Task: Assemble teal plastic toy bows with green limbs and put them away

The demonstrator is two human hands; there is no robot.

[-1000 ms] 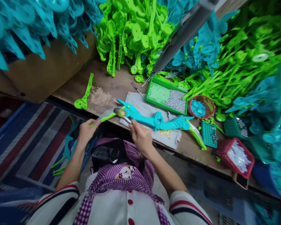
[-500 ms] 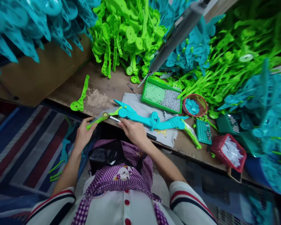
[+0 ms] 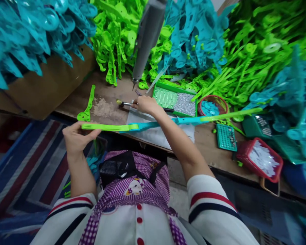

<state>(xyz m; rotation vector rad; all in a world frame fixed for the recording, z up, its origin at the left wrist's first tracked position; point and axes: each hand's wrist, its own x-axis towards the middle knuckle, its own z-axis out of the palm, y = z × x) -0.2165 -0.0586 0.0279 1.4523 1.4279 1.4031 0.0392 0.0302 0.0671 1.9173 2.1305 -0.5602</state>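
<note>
A long blue-and-green plastic piece (image 3: 145, 126) is seen edge-on, with its green left end pinched between the thumb and fingers of my left hand (image 3: 78, 136). My right hand (image 3: 145, 103) is closed around a hammer-like tool (image 3: 126, 103) with a yellowish head and a dark handle, above the bench. My right forearm passes over the plastic piece. Under both lies a pale cloth (image 3: 155, 136). A grey power screwdriver (image 3: 146, 41) hangs point down just beyond my right hand.
A green tray (image 3: 177, 98) of small metal parts stands behind the cloth, beside a red basket (image 3: 225, 110) of blue pieces. Further right are a teal tray (image 3: 226, 136) and a red bin (image 3: 244, 158). Green and blue plastic parts are heaped behind; one green part (image 3: 84, 115) lies left.
The plastic piece has turned from flat to edge-on. My left hand has moved left, and my right hand has lifted the tool up and away from the piece. The hanging screwdriver appears further left.
</note>
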